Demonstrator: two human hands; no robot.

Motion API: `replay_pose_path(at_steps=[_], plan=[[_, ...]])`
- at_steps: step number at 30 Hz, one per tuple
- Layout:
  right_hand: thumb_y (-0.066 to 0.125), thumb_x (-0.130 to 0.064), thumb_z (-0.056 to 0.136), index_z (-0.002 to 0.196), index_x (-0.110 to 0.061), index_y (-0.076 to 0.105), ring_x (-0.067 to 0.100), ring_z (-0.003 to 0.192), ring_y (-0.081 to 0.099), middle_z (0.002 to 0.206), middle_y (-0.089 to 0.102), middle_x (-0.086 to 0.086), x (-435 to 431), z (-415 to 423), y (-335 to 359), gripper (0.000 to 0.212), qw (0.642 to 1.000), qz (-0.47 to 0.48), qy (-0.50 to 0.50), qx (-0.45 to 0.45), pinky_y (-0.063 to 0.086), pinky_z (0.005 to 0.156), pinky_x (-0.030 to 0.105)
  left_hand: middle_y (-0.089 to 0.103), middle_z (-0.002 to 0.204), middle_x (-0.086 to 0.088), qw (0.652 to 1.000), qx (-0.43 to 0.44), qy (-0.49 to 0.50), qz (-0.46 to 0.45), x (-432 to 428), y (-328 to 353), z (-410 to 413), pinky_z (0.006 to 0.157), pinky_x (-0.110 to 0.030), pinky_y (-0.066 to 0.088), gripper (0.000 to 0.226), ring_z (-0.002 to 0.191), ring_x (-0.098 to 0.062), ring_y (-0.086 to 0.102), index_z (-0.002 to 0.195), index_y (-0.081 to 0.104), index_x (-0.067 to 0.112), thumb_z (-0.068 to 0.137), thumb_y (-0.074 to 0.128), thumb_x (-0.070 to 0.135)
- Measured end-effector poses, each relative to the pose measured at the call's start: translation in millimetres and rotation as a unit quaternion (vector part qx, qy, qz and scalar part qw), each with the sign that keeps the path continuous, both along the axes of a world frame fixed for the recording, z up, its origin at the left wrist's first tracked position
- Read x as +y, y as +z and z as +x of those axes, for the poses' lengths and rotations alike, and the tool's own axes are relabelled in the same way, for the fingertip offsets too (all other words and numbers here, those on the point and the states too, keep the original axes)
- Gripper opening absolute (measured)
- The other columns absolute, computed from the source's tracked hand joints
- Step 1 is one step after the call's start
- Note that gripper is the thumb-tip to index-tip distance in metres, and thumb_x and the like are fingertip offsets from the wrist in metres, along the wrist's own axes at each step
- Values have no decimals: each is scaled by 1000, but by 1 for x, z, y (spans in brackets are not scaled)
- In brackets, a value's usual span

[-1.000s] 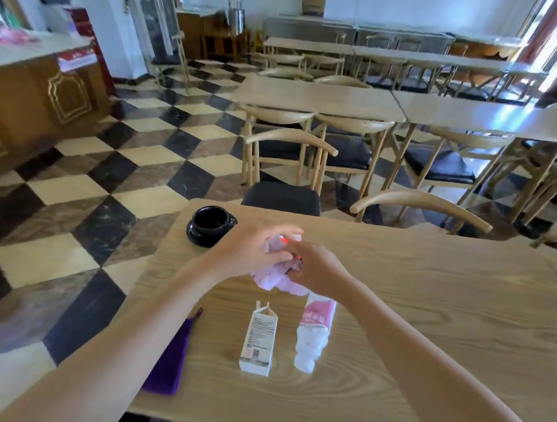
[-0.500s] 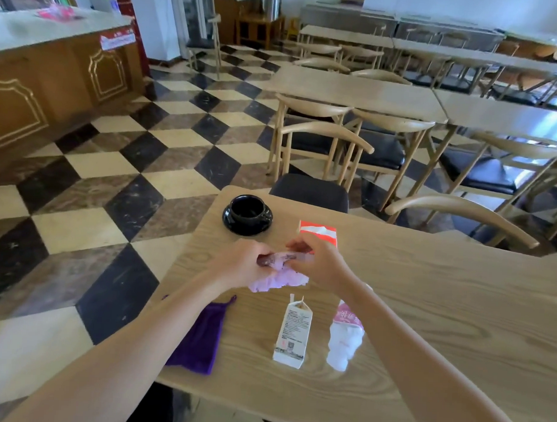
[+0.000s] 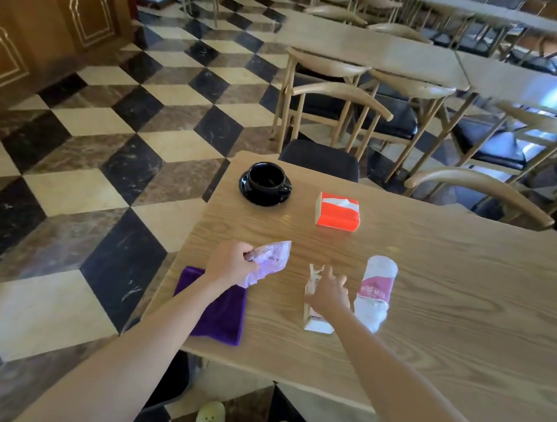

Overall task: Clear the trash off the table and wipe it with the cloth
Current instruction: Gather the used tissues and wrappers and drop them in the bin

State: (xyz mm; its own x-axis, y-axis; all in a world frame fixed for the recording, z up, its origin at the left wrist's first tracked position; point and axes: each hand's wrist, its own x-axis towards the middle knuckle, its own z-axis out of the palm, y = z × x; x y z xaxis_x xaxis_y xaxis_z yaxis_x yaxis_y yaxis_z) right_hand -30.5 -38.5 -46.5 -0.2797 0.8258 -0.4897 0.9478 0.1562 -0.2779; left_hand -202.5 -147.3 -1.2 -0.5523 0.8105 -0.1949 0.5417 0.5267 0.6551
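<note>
My left hand (image 3: 231, 263) grips a crumpled pale pink plastic wrapper (image 3: 270, 261) just above the wooden table (image 3: 443, 282). A purple cloth (image 3: 219, 313) lies flat under my left wrist, near the table's left edge. My right hand (image 3: 330, 291) reaches over the top of a small white carton (image 3: 312, 303), fingers spread and touching it; whether they grip it is unclear. A white plastic bottle with a pink label (image 3: 376, 290) lies on its side just right of the carton.
A black cup on a black saucer (image 3: 265, 184) stands at the table's far left corner. An orange tissue pack (image 3: 337, 211) lies to its right. Wooden chairs (image 3: 333, 101) and more tables stand beyond. Checkered floor lies to the left.
Both hands were together on the wrapper; now they have parted. The left hand keeps the wrapper and the right hand has dropped onto the carton. The camera has tilted down.
</note>
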Motion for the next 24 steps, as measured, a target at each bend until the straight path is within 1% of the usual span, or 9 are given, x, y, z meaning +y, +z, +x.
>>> replay_pose_path(at_steps=[3, 7, 9, 12, 14, 17, 19, 22, 24], plan=[[67, -19, 79, 142, -22, 20, 42, 119, 47, 132, 33, 19, 15, -10, 31, 78, 998, 3, -15, 68, 46, 94, 44, 35, 54, 2, 1000, -20, -1, 15, -2, 15, -15, 53, -26, 26, 29, 57, -16, 32, 54, 36, 17, 74, 56, 8], [69, -21, 77, 139, -16, 24, 38, 115, 48, 129, 38, 19, 29, -46, 94, 77, 986, 55, 22, 158, 47, 91, 45, 31, 54, 7, 996, -38, -11, 78, 8, 45, -36, 45, -11, 30, 29, 49, -7, 25, 58, 39, 22, 74, 54, 2], [67, -26, 78, 137, -13, 27, 34, 110, 50, 127, 42, 17, 29, -68, 124, 73, 978, 87, 40, 185, 45, 84, 39, 32, 56, 5, 995, -14, -19, 96, 17, 62, -46, 46, -15, 29, 26, 51, -7, 27, 60, 42, 22, 73, 57, 5], [65, -34, 79, 135, -14, 31, 29, 94, 52, 123, 42, 13, 24, -101, 163, 69, 960, 123, 57, 246, 45, 74, 35, 41, 54, 14, 989, 4, -3, 151, 29, 91, -63, 50, -15, 28, 26, 53, -3, 39, 60, 46, 28, 72, 62, 12], [66, -31, 78, 136, -15, 31, 32, 100, 55, 126, 40, 14, 21, -120, 183, 69, 953, 138, 59, 264, 49, 78, 38, 50, 58, 14, 982, 5, 18, 188, 32, 108, -77, 53, -16, 32, 10, 60, -8, 48, 72, 60, 23, 72, 63, 14], [68, -30, 77, 136, -15, 32, 31, 104, 56, 130, 40, 14, 12, -149, 201, 71, 947, 148, 82, 275, 46, 75, 34, 60, 67, 5, 975, 9, 62, 211, 23, 122, -100, 58, -23, 42, 18, 68, -17, 55, 90, 69, 19, 73, 66, 17], [69, -31, 77, 137, -14, 31, 31, 104, 57, 130, 40, 14, 0, -171, 205, 73, 943, 144, 107, 282, 47, 73, 33, 64, 72, 3, 974, 0, 94, 208, 10, 125, -114, 65, -28, 45, 18, 71, -19, 59, 90, 68, 21, 73, 68, 21], [69, -31, 76, 137, -14, 31, 34, 102, 57, 127, 40, 14, -28, -209, 197, 74, 942, 120, 137, 281, 53, 78, 38, 62, 62, 8, 964, -43, 158, 211, -22, 116, -137, 59, -23, 41, 9, 62, -13, 57, 76, 64, 25, 68, 68, 26], [69, -29, 76, 135, -14, 32, 34, 102, 56, 126, 40, 14, -54, -236, 181, 72, 939, 99, 161, 287, 49, 74, 36, 64, 64, 6, 954, -63, 205, 208, -53, 103, -152, 60, -22, 44, 8, 64, -13, 58, 75, 65, 24, 67, 66, 27]])
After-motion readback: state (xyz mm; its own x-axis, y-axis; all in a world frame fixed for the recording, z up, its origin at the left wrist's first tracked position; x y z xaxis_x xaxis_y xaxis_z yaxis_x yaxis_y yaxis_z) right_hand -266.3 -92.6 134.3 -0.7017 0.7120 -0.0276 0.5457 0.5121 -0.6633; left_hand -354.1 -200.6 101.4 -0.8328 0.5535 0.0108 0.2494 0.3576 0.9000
